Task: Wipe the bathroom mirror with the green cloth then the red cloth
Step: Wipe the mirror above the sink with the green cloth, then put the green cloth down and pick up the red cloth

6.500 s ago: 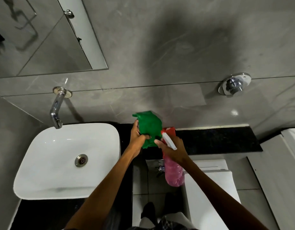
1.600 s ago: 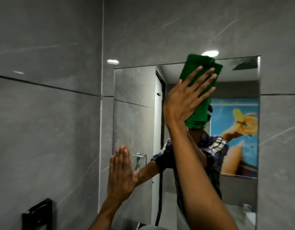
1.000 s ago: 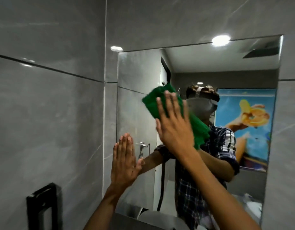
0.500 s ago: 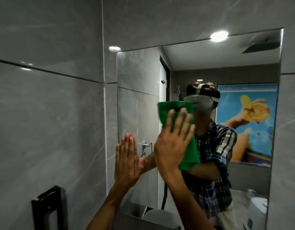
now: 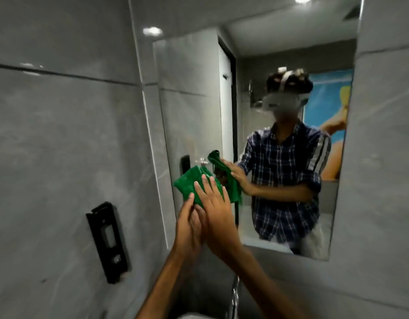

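Note:
The bathroom mirror [image 5: 192,100] hangs on the grey tiled wall. With its fingers spread, my right hand [image 5: 216,210] presses the green cloth [image 5: 187,181] flat against the mirror's lower left part. My left hand [image 5: 187,226] lies flat at the mirror's lower left edge, just left of the right hand and partly tucked under it, its thumb by the cloth's lower edge. The glass reflects a person in a checked shirt and the cloth. No red cloth is in view.
A black fixture [image 5: 106,242] is mounted on the left wall below the hands. A chrome tap [image 5: 233,298] sticks out under the mirror, and a sliver of white basin [image 5: 192,316] shows at the bottom edge.
My right hand has swept the green cloth from the mirror's top down to its lower left part. My left hand stays flat on the glass, now touching the right.

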A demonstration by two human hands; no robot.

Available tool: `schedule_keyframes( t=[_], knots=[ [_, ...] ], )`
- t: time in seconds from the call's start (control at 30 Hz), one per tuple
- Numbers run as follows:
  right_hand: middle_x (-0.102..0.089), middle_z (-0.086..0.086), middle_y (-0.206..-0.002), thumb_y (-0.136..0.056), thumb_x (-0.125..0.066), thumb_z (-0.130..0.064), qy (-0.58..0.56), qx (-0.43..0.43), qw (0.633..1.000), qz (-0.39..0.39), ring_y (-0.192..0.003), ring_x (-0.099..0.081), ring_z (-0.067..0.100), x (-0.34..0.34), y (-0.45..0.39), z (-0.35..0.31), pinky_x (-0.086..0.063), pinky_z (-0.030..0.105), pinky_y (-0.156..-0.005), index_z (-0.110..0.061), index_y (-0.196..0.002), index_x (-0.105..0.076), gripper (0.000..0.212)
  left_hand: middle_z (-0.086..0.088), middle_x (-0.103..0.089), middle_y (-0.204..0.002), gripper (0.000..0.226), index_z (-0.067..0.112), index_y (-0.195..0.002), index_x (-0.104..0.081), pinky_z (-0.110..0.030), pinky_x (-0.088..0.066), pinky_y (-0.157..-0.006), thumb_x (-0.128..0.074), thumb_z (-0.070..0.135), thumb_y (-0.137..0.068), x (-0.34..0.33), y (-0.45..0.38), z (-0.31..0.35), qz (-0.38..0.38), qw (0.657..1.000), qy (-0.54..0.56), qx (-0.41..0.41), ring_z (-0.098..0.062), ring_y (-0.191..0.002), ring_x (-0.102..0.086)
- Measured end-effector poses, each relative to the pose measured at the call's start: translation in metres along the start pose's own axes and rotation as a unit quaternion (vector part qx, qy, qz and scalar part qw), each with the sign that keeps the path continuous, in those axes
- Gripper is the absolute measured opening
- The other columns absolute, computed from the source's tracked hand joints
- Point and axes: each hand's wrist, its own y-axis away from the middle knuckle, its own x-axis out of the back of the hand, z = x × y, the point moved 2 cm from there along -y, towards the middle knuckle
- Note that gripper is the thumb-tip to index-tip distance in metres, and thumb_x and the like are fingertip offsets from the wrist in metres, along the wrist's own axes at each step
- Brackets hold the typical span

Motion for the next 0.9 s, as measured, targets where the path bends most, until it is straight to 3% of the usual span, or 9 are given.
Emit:
schedule_keyframes(
  t=[0.17,0.23,0.33,0.47,0.53,0.63,0.73,0.83,0.9],
  knots=[
    [-0.019,-0.001,-0.173,-0.105,-0.034,-0.059,-0.124,-0.172,0.976,-0.057,-0.159,-0.023,0.017,0.043,0.161,0.043,-0.023,0.038,-0.128,-0.028,-0.163,-0.025,0.067,-0.012,-0.072,-0.136,0.047,0.015,-0.135,-0.069,-0.037,-0.063,-0.092,-0.043,0.042,-0.106,0.016,0.097,-0.115,0.053,0.982,0.026,0.180,-0.025,-0.123,-0.071],
    [-0.037,-0.010,-0.163,-0.100,-0.054,-0.055,-0.218,-0.313,0.921,-0.083,-0.149,-0.038,0.004,0.068,0.238,0.069,-0.034,0.030,-0.122,-0.034,-0.161,-0.025,0.071,-0.014,-0.070,-0.138,0.046,0.016,-0.131,-0.072,-0.039,-0.063,-0.091,-0.050,0.044,-0.102,0.015,0.141,-0.168,0.050,0.966,0.021,0.252,-0.029,-0.125,-0.070],
    [-0.071,-0.014,-0.132,-0.096,-0.072,-0.035,-0.319,-0.480,0.806,-0.132,-0.123,-0.067,0.002,0.100,0.348,0.105,-0.056,0.022,-0.101,-0.045,-0.135,-0.059,0.042,-0.020,-0.067,-0.140,0.051,0.010,-0.137,-0.067,-0.045,-0.060,-0.098,-0.053,0.041,-0.100,0.013,0.193,-0.245,0.053,0.936,0.021,0.348,-0.035,-0.126,-0.068],
    [-0.069,-0.002,-0.127,-0.098,-0.068,-0.005,-0.280,-0.591,0.733,-0.187,-0.096,-0.070,-0.015,0.127,0.478,0.136,-0.052,0.003,-0.078,-0.020,-0.126,-0.058,0.034,-0.024,-0.067,-0.140,0.058,0.006,-0.143,-0.060,-0.049,-0.055,-0.106,-0.060,0.035,-0.093,0.010,0.253,-0.357,0.081,0.882,-0.061,0.460,-0.042,-0.131,-0.062],
    [-0.058,0.006,-0.139,-0.099,-0.065,-0.003,-0.249,-0.633,0.703,-0.209,-0.111,-0.063,-0.005,0.135,0.531,0.155,-0.047,-0.003,-0.082,-0.006,-0.145,-0.047,0.049,-0.025,-0.070,-0.134,0.054,0.003,-0.138,-0.064,-0.048,-0.056,-0.104,-0.064,0.031,-0.092,0.005,0.274,-0.412,0.096,0.857,-0.098,0.496,-0.043,-0.128,-0.064],
    [-0.047,0.017,-0.154,-0.103,-0.060,-0.004,-0.209,-0.692,0.660,-0.205,-0.142,-0.049,0.029,0.131,0.590,0.189,-0.044,0.026,-0.114,0.002,-0.157,-0.032,0.062,-0.019,-0.077,-0.122,0.050,0.007,-0.134,-0.068,-0.045,-0.059,-0.095,-0.071,0.028,-0.089,0.006,0.288,-0.489,0.094,0.818,-0.116,0.555,-0.037,-0.114,-0.072],
    [-0.050,0.024,-0.152,-0.104,-0.056,-0.001,-0.186,-0.721,0.644,-0.174,-0.141,-0.050,0.037,0.116,0.610,0.224,-0.041,0.046,-0.119,0.003,-0.155,-0.034,0.055,-0.011,-0.078,-0.121,0.048,0.015,-0.140,-0.063,-0.040,-0.062,-0.085,-0.071,0.022,-0.093,0.009,0.277,-0.546,0.105,0.804,-0.175,0.558,-0.030,-0.111,-0.074],
    [-0.052,0.024,-0.151,-0.104,-0.054,0.000,-0.188,-0.728,0.646,-0.133,-0.140,-0.052,0.038,0.089,0.623,0.271,-0.045,0.054,-0.116,0.001,-0.155,-0.035,0.054,-0.011,-0.059,-0.150,0.063,0.025,-0.157,-0.042,-0.054,-0.048,-0.113,-0.062,0.019,-0.098,0.018,0.248,-0.600,0.106,0.795,-0.245,0.545,-0.034,-0.136,-0.057],
    [-0.050,0.023,-0.151,-0.102,-0.057,0.005,-0.184,-0.727,0.651,-0.122,-0.140,-0.051,0.037,0.073,0.628,0.295,-0.045,0.054,-0.115,0.004,-0.155,-0.034,0.058,-0.015,-0.059,-0.149,0.060,0.024,-0.157,-0.041,-0.057,-0.044,-0.117,-0.056,0.012,-0.100,0.027,0.230,-0.624,0.101,0.807,-0.273,0.515,-0.035,-0.136,-0.057]
  ],
)
